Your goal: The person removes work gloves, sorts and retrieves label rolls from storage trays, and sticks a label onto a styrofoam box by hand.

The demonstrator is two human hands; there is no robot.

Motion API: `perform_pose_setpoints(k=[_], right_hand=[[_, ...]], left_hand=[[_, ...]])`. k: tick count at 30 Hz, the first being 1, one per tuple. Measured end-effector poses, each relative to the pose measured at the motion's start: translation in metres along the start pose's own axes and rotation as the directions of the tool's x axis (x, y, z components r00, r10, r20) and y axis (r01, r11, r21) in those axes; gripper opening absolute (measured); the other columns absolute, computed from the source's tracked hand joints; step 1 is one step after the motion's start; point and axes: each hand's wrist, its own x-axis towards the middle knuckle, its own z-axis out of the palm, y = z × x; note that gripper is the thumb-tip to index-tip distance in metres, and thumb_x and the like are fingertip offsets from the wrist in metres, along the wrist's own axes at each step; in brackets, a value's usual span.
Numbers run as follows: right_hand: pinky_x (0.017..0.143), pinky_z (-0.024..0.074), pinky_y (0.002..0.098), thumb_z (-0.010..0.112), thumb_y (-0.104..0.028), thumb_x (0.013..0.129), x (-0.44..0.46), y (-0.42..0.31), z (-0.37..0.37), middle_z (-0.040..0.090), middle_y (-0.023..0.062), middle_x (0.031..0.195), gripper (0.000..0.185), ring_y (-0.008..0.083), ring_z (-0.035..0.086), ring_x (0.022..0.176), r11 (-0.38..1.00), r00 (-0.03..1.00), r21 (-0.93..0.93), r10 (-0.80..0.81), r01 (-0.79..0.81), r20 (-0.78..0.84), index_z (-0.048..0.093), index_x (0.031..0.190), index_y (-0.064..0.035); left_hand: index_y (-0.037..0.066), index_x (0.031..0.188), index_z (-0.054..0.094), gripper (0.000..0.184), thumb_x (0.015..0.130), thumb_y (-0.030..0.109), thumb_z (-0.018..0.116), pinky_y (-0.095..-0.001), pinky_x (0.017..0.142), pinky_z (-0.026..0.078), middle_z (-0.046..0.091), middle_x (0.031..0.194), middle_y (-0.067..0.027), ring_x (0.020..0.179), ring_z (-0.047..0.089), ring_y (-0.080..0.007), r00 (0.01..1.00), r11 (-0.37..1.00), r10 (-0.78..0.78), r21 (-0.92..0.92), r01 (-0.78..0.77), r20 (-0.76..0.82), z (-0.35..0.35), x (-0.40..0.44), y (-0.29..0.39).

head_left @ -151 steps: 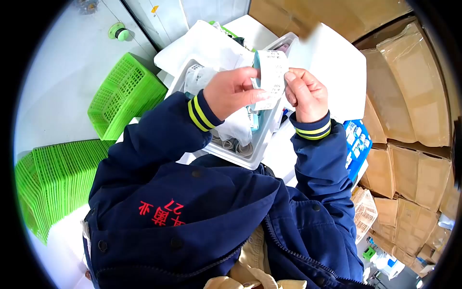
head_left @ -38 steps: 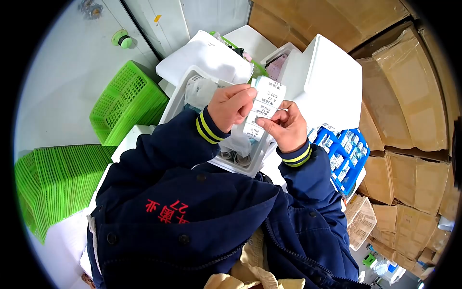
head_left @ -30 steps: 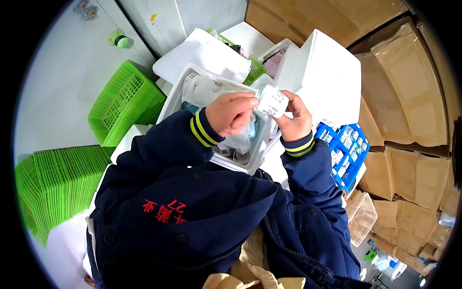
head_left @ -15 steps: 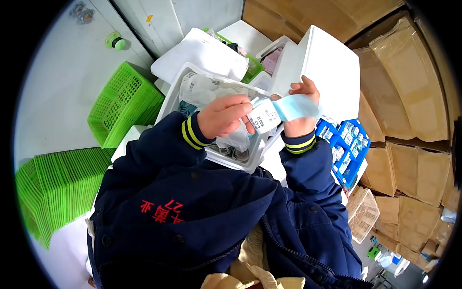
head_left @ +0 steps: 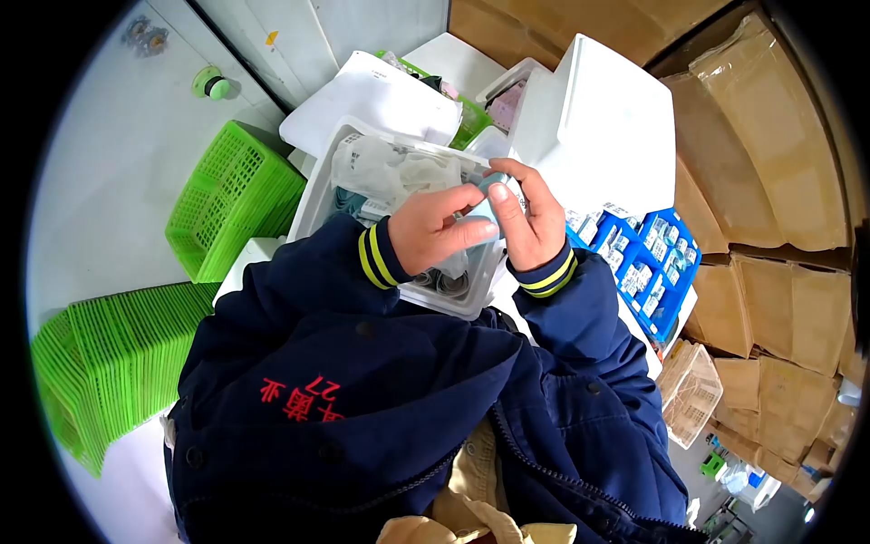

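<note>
Head view of two hands working close together above an open white bin. The left hand is pinching a pale-blue and white label strip between thumb and forefinger, while the right hand is gripping it from the other side, its thumb lying across the front and its forefinger arching over the top. The strip is resting between the fingertips – raised over the right-hand part of the white bin – and the fingers are partly hiding how it is folded. Inside the bin, translucent bags are lying toward the far side, and grey coils are sitting near the front corner. A white sheet is lying just beyond the bin. On the right, a blue compartment tray is holding small labelled packets, and a white container is standing behind it. Green baskets are standing to the left, and cardboard boxes are lining the right.
</note>
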Motion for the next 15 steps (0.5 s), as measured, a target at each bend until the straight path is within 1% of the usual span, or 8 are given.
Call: perform_pose_setpoints(k=[2,4,5,6,8,10,13,15], right_hand=[[0.080,0.0419,0.0286,0.049,-0.022,0.089,-0.002,-0.001,-0.002,0.058,0.0123,0.094,0.030,0.0179,0.055,0.089,0.997,0.996,-0.008,-0.083,0.083,0.018,0.053,0.107,0.0023],[0.083,0.0400,0.0288,0.045,-0.023,0.091,-0.005,-0.007,-0.003,0.058,0.0121,0.096,0.031,0.0187,0.053,0.095,0.982,0.979,0.186,0.000,0.039,-0.206,0.051,0.109,0.0023],[0.082,0.0392,0.0280,0.041,-0.023,0.093,-0.008,-0.009,-0.010,0.056,0.0112,0.098,0.032,0.0170,0.051,0.093,0.968,0.973,0.247,0.085,-0.031,-0.213,0.049,0.111,0.0017],[0.076,0.0404,0.0256,0.043,-0.024,0.093,-0.012,-0.005,-0.017,0.057,0.0089,0.090,0.031,0.0129,0.050,0.082,0.985,0.964,0.162,0.100,-0.061,-0.248,0.054,0.104,0.0023],[0.069,0.0403,0.0230,0.046,-0.024,0.092,-0.027,0.003,-0.025,0.057,0.0039,0.079,0.029,0.0092,0.048,0.072,0.957,0.962,0.184,0.246,-0.222,-0.119,0.059,0.094,0.0022],[0.061,0.0375,0.0197,0.054,-0.022,0.088,-0.037,0.010,-0.014,0.054,-0.0001,0.068,0.024,0.0060,0.045,0.065,0.919,0.963,0.331,0.256,-0.215,-0.086,0.061,0.082,0.0004],[0.052,0.0349,0.0202,0.059,-0.022,0.086,-0.042,0.019,-0.010,0.051,-0.0007,0.061,0.023,0.0067,0.042,0.054,0.694,0.894,0.622,0.448,-0.362,0.021,0.057,0.070,-0.0048],[0.051,0.0363,0.0205,0.062,-0.016,0.083,-0.040,0.011,-0.010,0.054,0.0000,0.063,0.013,0.0070,0.044,0.053,0.455,0.830,0.799,0.550,-0.393,0.095,0.061,0.077,-0.0045]], left_hand=[[0.001,0.094,0.055,0.019,0.085,0.018,0.053,-0.0277,0.061,0.040,0.053,0.072,-0.0082,0.063,0.050,-0.0157,0.995,0.996,0.086,0.019,-0.085,-0.049,0.004,0.004,-0.013],[0.001,0.090,0.056,0.013,0.085,0.012,0.053,-0.0222,0.059,0.037,0.049,0.069,-0.0005,0.063,0.043,-0.0071,0.995,0.990,0.056,-0.124,-0.066,-0.085,0.004,0.007,-0.013],[0.001,0.088,0.057,0.012,0.085,0.011,0.052,-0.0216,0.060,0.036,0.049,0.070,0.0008,0.064,0.042,-0.0060,0.994,0.975,0.015,-0.220,-0.039,-0.107,0.006,0.007,-0.012],[0.001,0.088,0.057,0.012,0.085,0.011,0.052,-0.0216,0.060,0.036,0.049,0.070,0.0008,0.064,0.042,-0.0060,0.994,0.975,0.018,-0.217,-0.041,-0.106,0.007,0.007,-0.012],[0.001,0.089,0.058,0.011,0.085,0.010,0.052,-0.0215,0.060,0.036,0.049,0.070,0.0016,0.065,0.042,-0.0056,0.985,0.965,0.004,-0.259,-0.049,-0.173,0.009,0.007,-0.012],[0.001,0.089,0.058,0.012,0.085,0.011,0.053,-0.0227,0.061,0.038,0.052,0.070,-0.0006,0.066,0.045,-0.0075,0.989,0.970,0.026,-0.235,-0.060,-0.148,0.009,0.008,-0.013],[0.000,0.089,0.058,0.013,0.083,0.011,0.054,-0.0242,0.061,0.041,0.054,0.070,-0.0031,0.066,0.049,-0.0097,0.994,0.982,0.049,-0.178,-0.066,-0.097,0.016,0.008,-0.015],[0.001,0.096,0.056,0.018,0.080,0.009,0.057,-0.0243,0.058,0.040,0.055,0.070,-0.0041,0.063,0.049,-0.0097,0.997,0.993,0.067,-0.090,-0.070,-0.040,0.017,0.008,-0.020]])
